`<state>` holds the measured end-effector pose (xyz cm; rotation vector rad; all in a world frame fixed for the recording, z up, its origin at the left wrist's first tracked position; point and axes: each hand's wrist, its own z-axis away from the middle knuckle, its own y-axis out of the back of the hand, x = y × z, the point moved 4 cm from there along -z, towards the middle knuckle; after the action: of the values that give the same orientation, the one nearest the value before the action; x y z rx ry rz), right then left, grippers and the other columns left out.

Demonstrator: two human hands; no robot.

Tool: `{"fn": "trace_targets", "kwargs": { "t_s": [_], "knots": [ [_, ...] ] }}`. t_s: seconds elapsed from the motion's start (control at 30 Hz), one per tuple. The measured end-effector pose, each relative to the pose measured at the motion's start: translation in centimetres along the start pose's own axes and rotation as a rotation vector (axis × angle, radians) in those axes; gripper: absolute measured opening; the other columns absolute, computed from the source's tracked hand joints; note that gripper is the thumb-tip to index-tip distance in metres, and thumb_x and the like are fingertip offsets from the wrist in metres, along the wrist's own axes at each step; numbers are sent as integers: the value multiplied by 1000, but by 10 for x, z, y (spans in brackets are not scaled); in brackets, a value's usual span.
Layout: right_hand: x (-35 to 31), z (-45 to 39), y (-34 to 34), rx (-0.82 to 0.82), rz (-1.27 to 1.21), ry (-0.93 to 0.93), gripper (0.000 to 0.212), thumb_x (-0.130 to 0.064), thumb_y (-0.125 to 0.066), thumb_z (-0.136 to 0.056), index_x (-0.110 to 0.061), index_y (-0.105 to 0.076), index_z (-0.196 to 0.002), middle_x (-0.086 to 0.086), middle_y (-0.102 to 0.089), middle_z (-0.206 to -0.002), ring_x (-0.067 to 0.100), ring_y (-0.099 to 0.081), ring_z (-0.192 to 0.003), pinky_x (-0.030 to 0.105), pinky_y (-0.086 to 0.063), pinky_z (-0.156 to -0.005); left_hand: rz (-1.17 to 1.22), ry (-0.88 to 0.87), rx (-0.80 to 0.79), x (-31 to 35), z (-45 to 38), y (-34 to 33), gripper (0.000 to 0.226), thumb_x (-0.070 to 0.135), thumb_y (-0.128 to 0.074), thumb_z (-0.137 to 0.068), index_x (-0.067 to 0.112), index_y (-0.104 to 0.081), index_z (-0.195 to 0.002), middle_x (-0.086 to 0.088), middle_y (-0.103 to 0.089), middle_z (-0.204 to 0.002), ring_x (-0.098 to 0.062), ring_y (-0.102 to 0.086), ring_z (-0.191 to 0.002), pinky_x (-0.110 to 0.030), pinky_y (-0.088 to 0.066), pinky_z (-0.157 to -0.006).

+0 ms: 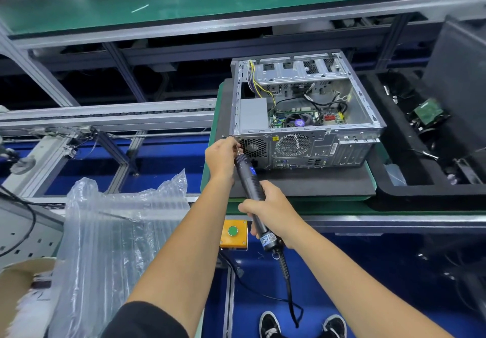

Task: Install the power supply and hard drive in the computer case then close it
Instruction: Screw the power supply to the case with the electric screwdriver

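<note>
A: Gripping the electric screwdriver (252, 193) by its lower barrel, the right hand (271, 211) has its fingers wrapped firmly round it, while the left hand (222, 157) pinches up at the tip, fingers closed on the bit or a screw there (too small to say which).

B: And the tip is where?

A: At the upper left corner of the rear panel of the computer case (305, 117), beside the mesh vent of the power supply (253, 114), which sits as a grey box inside the case's left rear corner. My reading is that a power supply mounting screw is being driven.

B: How to do it well?

A: Keep the driver square to the panel, not canted as it looks now; let the left fingers steady the screw until it bites, then draw them clear. Push lightly along the axis so the bit doesn't slip out.

B: Counts?

A: Two hands, one driver with one cord, one case lying open-side up on one dark foam mat (315, 180). One round fan grille on the rear. One green button on one yellow box (234, 232) at the bench edge. One heap of air-cushion wrap (118, 219) to the left. Two shoes below. The hard drive I can't pick out with certainty; a green board lies in the black tray (389, 193) at right.
</note>
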<state>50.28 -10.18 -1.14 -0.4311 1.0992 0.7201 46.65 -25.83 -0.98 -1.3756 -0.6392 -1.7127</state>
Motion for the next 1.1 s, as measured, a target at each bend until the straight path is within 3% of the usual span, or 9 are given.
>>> {"fn": "trace_targets", "kwargs": {
  "t_s": [0.2,0.43,0.83,1.1],
  "knots": [
    [-2,1,1,7,-1,-2,31,-16,-68,-82,-11,-49,-106,9,-55,-81,19,-56,-44,29,-50,-47,-65,-58,30,0,1,0,18,8,-56,-74,7,-60,-57,-8,-54,-62,-19,-45,-65,-27,-36,-59],
    [-4,0,8,32,-8,-11,32,-17,-68,-81,-13,-49,-106,11,-53,-87,18,-57,-44,30,-52,-49,-50,-2,-114,-3,-3,-9,17,9,-57,-77,12,-65,-62,-3,-59,-63,-13,-48,-58,-21,-36,-49],
    [-8,-6,8,22,37,-19,33,-20,-68,-82,-17,-48,-109,11,-54,-91,19,-58,-48,32,-53,-53,66,85,-138,-12,-6,-9,16,7,-57,-80,9,-68,-69,-1,-63,-61,-16,-52,-58,-27,-38,-54],
    [-8,-8,7,15,35,-29,30,-20,-68,-83,-20,-48,-106,12,-56,-94,20,-58,-48,33,-53,-54,86,95,-171,-15,-6,-9,20,12,-55,-87,11,-67,-71,-3,-65,-70,-18,-57,-67,-36,-43,-69]
  ]
}}
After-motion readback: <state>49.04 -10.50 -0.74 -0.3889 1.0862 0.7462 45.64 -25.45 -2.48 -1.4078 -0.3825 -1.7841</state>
